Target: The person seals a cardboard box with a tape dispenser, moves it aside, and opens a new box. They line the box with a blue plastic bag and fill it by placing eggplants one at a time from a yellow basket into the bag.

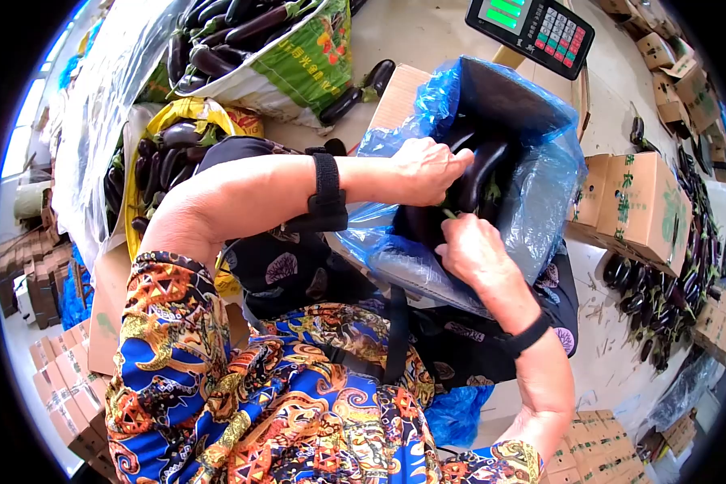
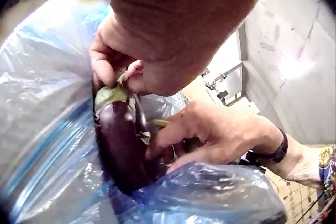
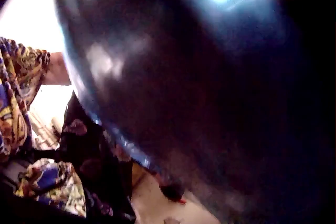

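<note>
Both hands work inside a carton lined with blue plastic (image 1: 540, 169), over dark purple eggplants (image 1: 490, 167). In the left wrist view, my left hand (image 2: 152, 50) pinches the green stem end of an eggplant (image 2: 119, 140) that lies along the liner. My right hand (image 1: 477, 246) reaches in from the near side with curled fingers. A green stem (image 2: 159, 122) sticks out between its thumb and fingers, and the eggplant below is mostly hidden. The right wrist view is filled by dark, blurred plastic (image 3: 157, 87); the right hand does not show there.
A digital scale (image 1: 532, 32) stands beyond the carton. Sacks of eggplants, one green and white (image 1: 298, 68) and one yellow (image 1: 234, 117), stand at the left. Cardboard boxes (image 1: 637, 206) and loose eggplants (image 1: 661, 298) lie to the right on the floor.
</note>
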Available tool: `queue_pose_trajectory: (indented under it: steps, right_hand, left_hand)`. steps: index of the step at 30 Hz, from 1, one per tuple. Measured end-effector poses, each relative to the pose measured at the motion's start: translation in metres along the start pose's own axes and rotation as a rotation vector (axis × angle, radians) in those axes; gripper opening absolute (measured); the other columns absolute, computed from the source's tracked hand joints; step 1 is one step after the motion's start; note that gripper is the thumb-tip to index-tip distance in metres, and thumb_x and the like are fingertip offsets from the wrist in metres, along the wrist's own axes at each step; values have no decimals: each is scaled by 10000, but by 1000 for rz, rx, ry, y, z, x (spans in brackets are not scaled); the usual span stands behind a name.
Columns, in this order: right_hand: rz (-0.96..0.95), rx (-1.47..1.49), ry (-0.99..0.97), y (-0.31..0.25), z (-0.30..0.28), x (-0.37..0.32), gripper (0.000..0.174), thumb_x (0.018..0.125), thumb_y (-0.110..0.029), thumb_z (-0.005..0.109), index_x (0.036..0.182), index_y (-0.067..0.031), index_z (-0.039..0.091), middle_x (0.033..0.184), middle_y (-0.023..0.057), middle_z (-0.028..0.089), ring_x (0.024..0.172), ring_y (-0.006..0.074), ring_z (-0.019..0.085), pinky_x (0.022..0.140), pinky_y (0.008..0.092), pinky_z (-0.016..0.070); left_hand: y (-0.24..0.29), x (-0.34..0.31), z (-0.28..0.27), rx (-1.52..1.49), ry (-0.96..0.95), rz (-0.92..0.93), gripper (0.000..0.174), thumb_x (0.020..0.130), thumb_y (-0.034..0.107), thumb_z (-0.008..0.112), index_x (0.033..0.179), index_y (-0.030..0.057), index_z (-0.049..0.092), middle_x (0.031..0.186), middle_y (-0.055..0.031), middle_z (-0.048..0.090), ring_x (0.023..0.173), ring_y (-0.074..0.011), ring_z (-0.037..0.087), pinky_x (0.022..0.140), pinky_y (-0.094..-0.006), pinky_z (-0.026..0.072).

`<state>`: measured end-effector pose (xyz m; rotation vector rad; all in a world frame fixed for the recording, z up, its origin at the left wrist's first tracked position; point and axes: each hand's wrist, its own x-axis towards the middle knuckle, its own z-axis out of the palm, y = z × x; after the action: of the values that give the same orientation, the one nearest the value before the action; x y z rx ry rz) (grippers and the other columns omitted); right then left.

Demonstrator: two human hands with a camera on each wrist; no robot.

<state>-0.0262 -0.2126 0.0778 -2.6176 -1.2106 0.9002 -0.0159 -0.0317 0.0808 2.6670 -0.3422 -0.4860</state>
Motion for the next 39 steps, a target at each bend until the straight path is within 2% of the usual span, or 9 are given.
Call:
queue_pose_trajectory:
  steps: [3,7,11,16,19,20,24,30,39]
  right_hand:
    - [58,-72,-7,5,-22,-8,150,765,-135,713,855,-15,701,876,234,680,851,411,688,774,484,562]
    - [24,-354,327,13,-28,0,106,779,-58,642,878,-49,681,898,158,618,842,326,685,749,434,564]
    - [-11,-476,383,13,-2,33,177,769,-189,733,902,-96,664,908,85,580,854,232,649,738,368,516]
    - [18,-524,465,4,8,43,183,790,-160,712,948,-94,649,943,90,570,843,231,647,747,361,519]
    - [109,-600,470,16,-7,31,66,875,-151,611,894,-132,672,887,48,580,813,180,658,695,320,529]
    - [130,-577,472,19,-17,24,56,879,-139,615,889,-134,670,882,55,585,780,179,672,665,325,549]
    - [93,-235,373,11,-50,-10,137,834,-135,700,933,-45,668,914,146,601,846,310,694,741,415,571]
    - [34,135,343,9,-55,-35,218,814,-158,736,931,7,656,994,227,629,899,409,660,809,469,543]
    - [-33,109,263,1,-55,-53,197,803,-139,733,938,-10,670,945,213,630,889,397,662,794,459,549]
  left_hand:
    - [9,-3,-15,-75,-29,-119,343,791,57,587,1131,43,539,809,-243,677,779,-448,675,646,-543,509]
    - [-3,-7,-11,-92,-45,-85,343,811,96,620,1144,54,552,804,-239,683,776,-444,680,672,-520,528]
    - [7,-28,8,193,-63,32,447,730,193,766,1078,15,550,771,-143,704,744,-334,723,646,-439,570]
    - [-1,-32,10,168,-83,27,474,736,88,731,1129,18,476,791,-163,659,765,-397,674,646,-497,527]
    - [-9,-30,15,197,344,226,449,763,94,696,1155,35,485,839,-120,607,817,-379,630,668,-480,521]
    - [-17,-25,21,179,274,198,377,771,132,680,1116,76,540,890,-102,557,886,-327,595,719,-437,513]
    - [-22,-15,36,498,117,341,128,814,209,637,898,121,678,923,-74,590,924,-236,606,777,-367,456]
    - [-16,-1,30,436,156,363,177,710,239,716,846,127,699,1010,-24,569,1014,-228,495,828,-372,400]
    - [-20,7,37,454,71,326,271,615,320,817,783,119,746,1050,-22,599,1070,-241,483,911,-388,383]
